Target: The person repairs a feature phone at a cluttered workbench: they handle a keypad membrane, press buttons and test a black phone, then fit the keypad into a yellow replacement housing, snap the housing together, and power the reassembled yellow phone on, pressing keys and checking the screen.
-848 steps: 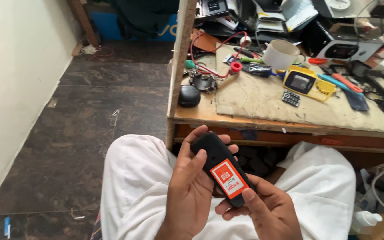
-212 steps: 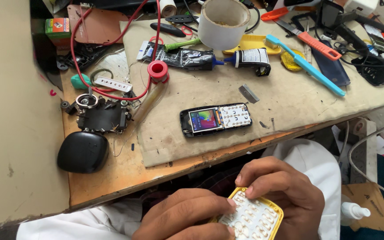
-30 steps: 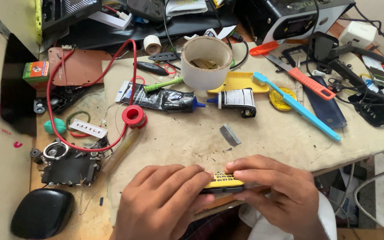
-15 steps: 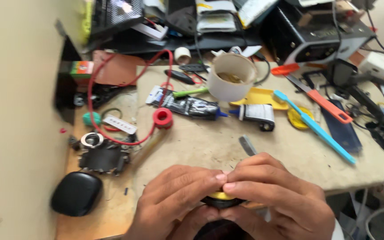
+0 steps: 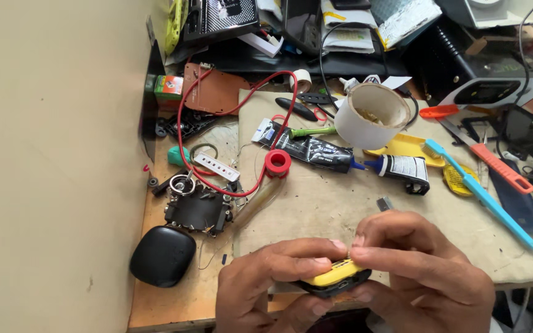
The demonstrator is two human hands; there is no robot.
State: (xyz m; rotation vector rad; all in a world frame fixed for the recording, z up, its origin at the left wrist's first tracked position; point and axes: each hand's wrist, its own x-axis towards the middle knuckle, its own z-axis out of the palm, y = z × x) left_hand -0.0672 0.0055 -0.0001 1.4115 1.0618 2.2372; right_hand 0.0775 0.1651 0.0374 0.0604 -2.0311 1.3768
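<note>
A small phone with a yellow face and black body (image 5: 334,277) is held edge-on at the near edge of the workbench, low in the view, with both hands closed on it. The left hand (image 5: 266,290) grips it from the left, fingers curled over the top and thumb underneath; the right hand (image 5: 427,277) clamps it from the right, fingertips (image 5: 360,246) pressing down on the yellow face, close against the left hand's fingertips. The phone sits above the front lip of a worn beige mat (image 5: 340,203) that covers most of the wooden bench (image 5: 174,296). Just beyond the right hand a small grey metal piece (image 5: 385,203) lies on the mat. Further back lie a black glue tube (image 5: 309,150) and a second tube with a blue nozzle (image 5: 399,169), both flat, near a white cup (image 5: 371,115) that stands upright. A red spool (image 5: 277,163) rests on the mat's left edge, joined to a red wire (image 5: 183,123) looping over toward the wall. To the right lie a blue toothbrush (image 5: 482,194) and an orange-handled tool (image 5: 501,168), roughly parallel. At the left of the bench, off the mat, sit a black rounded case (image 5: 163,255) and, just behind it, a dark circuit assembly (image 5: 197,209). The rear of the bench is crowded with equipment and papers, too jumbled to itemise.
</note>
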